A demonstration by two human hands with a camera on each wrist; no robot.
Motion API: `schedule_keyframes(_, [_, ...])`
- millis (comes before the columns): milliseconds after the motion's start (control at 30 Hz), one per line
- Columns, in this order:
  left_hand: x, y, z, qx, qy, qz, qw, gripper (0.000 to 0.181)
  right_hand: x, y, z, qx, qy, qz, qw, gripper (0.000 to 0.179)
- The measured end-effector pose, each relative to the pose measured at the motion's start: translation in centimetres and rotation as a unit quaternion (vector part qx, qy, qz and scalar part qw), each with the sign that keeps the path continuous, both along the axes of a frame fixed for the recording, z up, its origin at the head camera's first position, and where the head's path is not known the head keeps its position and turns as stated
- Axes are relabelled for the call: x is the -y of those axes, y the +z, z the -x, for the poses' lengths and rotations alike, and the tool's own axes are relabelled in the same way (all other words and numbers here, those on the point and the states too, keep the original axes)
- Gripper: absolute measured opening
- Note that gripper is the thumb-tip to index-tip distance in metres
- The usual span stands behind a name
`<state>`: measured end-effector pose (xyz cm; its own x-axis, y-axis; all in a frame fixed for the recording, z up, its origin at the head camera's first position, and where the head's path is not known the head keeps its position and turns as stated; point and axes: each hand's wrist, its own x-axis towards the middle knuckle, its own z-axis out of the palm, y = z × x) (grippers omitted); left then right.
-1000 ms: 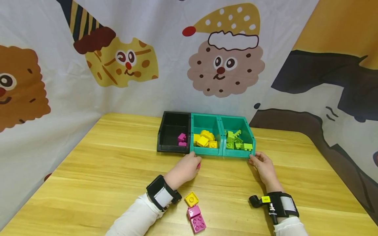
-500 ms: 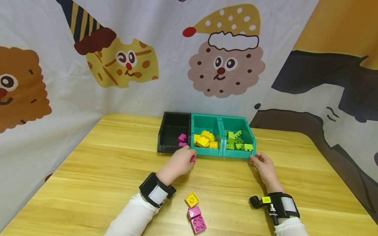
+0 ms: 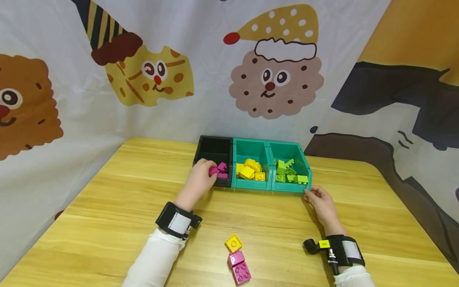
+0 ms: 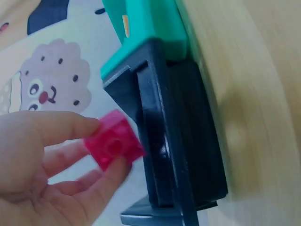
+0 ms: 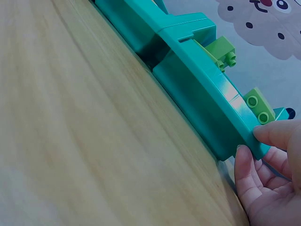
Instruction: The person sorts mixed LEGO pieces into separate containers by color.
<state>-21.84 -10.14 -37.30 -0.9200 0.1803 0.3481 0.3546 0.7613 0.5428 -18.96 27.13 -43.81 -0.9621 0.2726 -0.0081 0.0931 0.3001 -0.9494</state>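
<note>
My left hand (image 3: 196, 182) is at the front of the black bin (image 3: 215, 145), pinching a magenta building block (image 4: 115, 143) between thumb and fingertips. In the left wrist view the block is held close over the bin's rim. Inside that bin lie other magenta blocks (image 3: 223, 175). My right hand (image 3: 322, 205) grips the front right corner of the right-hand teal bin (image 3: 292, 187), thumb and fingers on either side of its edge in the right wrist view. Green blocks (image 3: 287, 173) fill part of this bin.
Between them stands another teal bin (image 3: 251, 184) with yellow blocks (image 3: 247, 172). On the table nearer me lie a yellow block (image 3: 234, 243), a pink block (image 3: 236, 258) and a studded pink block (image 3: 241, 273) in a row. A printed cloth (image 3: 211, 99) hangs behind.
My left hand has moved left and forward from the table in front of the bins to the black bin, carrying the magenta block. The right hand has stayed at the teal bin's corner.
</note>
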Motion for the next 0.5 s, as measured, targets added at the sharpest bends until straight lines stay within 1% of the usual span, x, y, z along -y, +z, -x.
schedule_keyframes(100, [0.3, -0.4, 0.4, 0.009, 0.01, -0.004, 0.9999, 0.022, 0.0, 0.1, 0.0, 0.0, 0.001, -0.001, 1.0, 0.037])
schedule_keyframes(167, [0.4, -0.5, 0.6, 0.015, 0.011, -0.005, 0.9998, 0.025, 0.0, 0.0, 0.0, 0.0, 0.002, -0.002, 1.0, 0.037])
schedule_keyframes(300, [0.4, -0.7, 0.9, 0.03, 0.006, -0.008, 0.9995, 0.033, -0.1, -0.1, 0.0, -0.003, 0.001, -0.001, 1.0, 0.036])
schedule_keyframes(500, [0.5, -1.5, 1.3, 0.035, 0.001, -0.011, 0.9993, 0.036, 0.0, -0.2, 0.0, -0.008, 0.003, 0.004, 1.0, 0.035])
